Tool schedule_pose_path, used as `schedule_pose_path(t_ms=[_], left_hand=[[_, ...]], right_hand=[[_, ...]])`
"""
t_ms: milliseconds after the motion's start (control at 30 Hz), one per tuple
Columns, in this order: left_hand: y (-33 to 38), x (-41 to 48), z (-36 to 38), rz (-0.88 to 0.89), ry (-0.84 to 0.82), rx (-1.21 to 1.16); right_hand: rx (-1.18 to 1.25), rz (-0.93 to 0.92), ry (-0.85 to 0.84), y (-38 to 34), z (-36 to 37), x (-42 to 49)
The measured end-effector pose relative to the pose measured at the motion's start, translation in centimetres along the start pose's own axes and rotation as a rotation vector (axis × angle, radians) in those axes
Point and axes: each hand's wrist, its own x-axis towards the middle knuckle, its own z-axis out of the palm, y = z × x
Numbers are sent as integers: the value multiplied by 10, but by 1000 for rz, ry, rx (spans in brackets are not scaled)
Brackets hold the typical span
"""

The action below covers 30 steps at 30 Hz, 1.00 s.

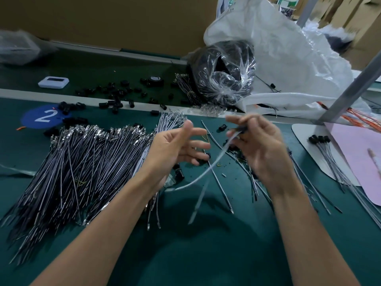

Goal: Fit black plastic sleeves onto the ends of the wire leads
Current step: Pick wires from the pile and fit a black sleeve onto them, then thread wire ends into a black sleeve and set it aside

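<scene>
The right hand (pixel 257 145) pinches one wire lead (pixel 206 173) near its upper end. The lead is blurred and trails down toward the left wrist, and I cannot tell whether a sleeve sits on the held end. The left hand (pixel 177 145) is loosely spread and holds nothing. A few sleeved leads (pixel 320 140) lie right of the right hand. Left of the left hand sits a large pile of bare leads (pixel 92 162), with loose black sleeves (pixel 115 98) beyond it. Most of the job appears left.
</scene>
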Motion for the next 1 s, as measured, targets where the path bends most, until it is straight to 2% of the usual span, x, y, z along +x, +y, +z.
schedule_pose_path(t_ms=[67, 100, 167, 233, 367, 400, 433, 533, 567, 700, 767, 867, 1000], left_hand=[[3, 2, -7, 58, 154, -30], [4, 3, -10, 87, 226, -49], [6, 4, -14, 126, 332, -80], [7, 4, -15, 142, 392, -93], [8, 5, -13, 150, 429, -94], [7, 5, -12, 146, 433, -91], [7, 5, -12, 142, 437, -90], [7, 5, -12, 128, 444, -80], [7, 5, -11, 128, 444, -77], [6, 5, -12, 129, 453, -69], [6, 5, -13, 122, 466, -53], [6, 6, -13, 114, 484, -43], [7, 6, -13, 109, 504, -40]], right_hand=[[138, -12, 61, -20, -19, -6], [131, -19, 105, -29, -30, -10], [-52, -2, 186, -46, -49, -14], [-419, 66, 213, -55, -63, -14], [-1390, 193, 205, -48, -70, 1], [-1567, 206, 181, -43, -66, 4], [-1645, 188, 164, -39, -59, 6], [-1535, 47, 87, -24, -31, 8], [-1510, 59, 34, -17, -21, 8], [-1480, 332, -164, 16, 14, 11], [-1523, 426, -162, 28, 22, 12], [-1551, 470, -145, 35, 23, 13], [-1430, 377, -57, 35, 18, 9]])
